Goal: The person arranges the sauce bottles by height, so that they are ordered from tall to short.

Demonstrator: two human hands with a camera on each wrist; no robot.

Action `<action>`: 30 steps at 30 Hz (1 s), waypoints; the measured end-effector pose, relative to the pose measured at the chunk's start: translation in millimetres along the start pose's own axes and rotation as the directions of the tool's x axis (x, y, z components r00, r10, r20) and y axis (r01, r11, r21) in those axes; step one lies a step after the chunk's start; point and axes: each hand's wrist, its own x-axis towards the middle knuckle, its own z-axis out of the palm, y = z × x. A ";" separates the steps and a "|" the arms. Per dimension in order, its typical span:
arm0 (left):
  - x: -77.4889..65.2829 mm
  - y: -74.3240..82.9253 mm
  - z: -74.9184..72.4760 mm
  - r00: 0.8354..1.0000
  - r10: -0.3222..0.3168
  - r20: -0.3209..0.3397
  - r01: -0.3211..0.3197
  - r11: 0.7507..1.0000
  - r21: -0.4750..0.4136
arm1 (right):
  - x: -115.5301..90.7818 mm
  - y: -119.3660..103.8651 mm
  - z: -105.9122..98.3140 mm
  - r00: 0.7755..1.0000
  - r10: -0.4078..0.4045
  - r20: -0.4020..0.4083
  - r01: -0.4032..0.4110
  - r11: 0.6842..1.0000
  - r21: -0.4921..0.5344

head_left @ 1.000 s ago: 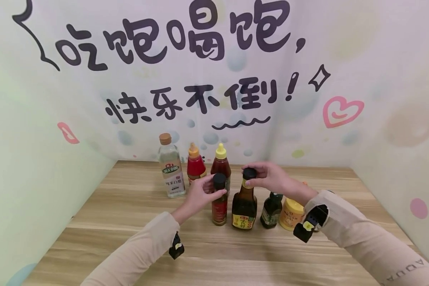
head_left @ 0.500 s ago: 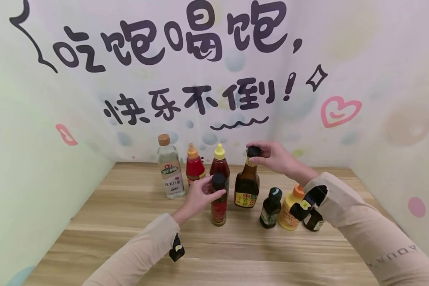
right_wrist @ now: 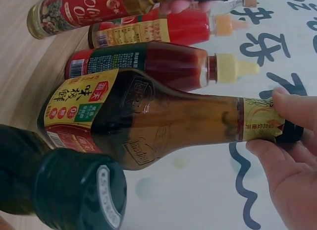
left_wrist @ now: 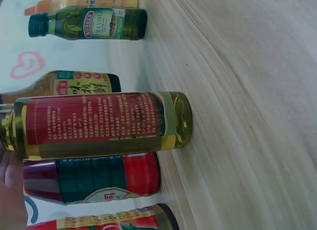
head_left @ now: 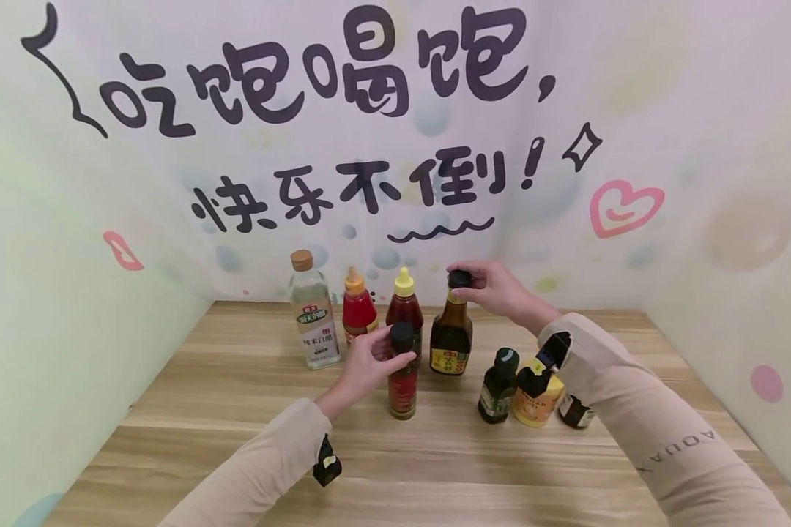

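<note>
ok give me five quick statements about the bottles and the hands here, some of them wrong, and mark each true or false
1. The right hand holds the brown bottle near its top. True.
2. A blue cap tops the bottle at the far left of the head view. False: the clear bottle there has a tan cap.
3. The left hand grips the red-labelled bottle. True.
4. The dark green bottle stands upright on the table. True.
5. The bottle with a yellow tip lies on its side. False: the yellow-tipped bottle stands upright behind the red-labelled one.
</note>
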 end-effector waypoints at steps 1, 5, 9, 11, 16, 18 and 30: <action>0.0 0.1 0.3 1.000 -0.001 0.001 0.001 1.000 -0.001 | 0.5 0.8 0.9 1.000 0.002 -0.002 -0.002 1.000 -0.003; 0.5 -0.5 0.9 1.000 -0.009 0.006 0.009 1.000 -0.012 | 4.0 3.3 4.2 1.000 0.003 -0.014 -0.003 1.000 -0.012; 0.8 -1.2 1.3 1.000 -0.009 0.013 0.009 1.000 -0.019 | 7.3 6.0 6.9 1.000 0.015 -0.022 -0.016 1.000 -0.014; 0.6 -1.3 1.4 1.000 -0.004 0.012 0.005 1.000 -0.016 | 8.7 6.9 7.7 0.999 0.036 -0.027 -0.036 0.999 -0.007; 0.0 -1.0 1.7 1.000 0.005 0.009 -0.005 1.000 -0.005 | 11.4 10.0 8.9 0.997 0.075 -0.028 -0.074 0.997 0.016; -0.3 -0.7 1.8 1.000 0.003 0.010 -0.003 1.000 -0.002 | 12.3 11.6 9.4 0.996 0.083 -0.029 -0.082 0.996 0.023; -1.1 1.0 0.9 1.000 -0.011 0.007 0.011 1.000 -0.001 | 14.5 18.1 11.6 0.992 0.122 -0.028 -0.121 0.992 0.044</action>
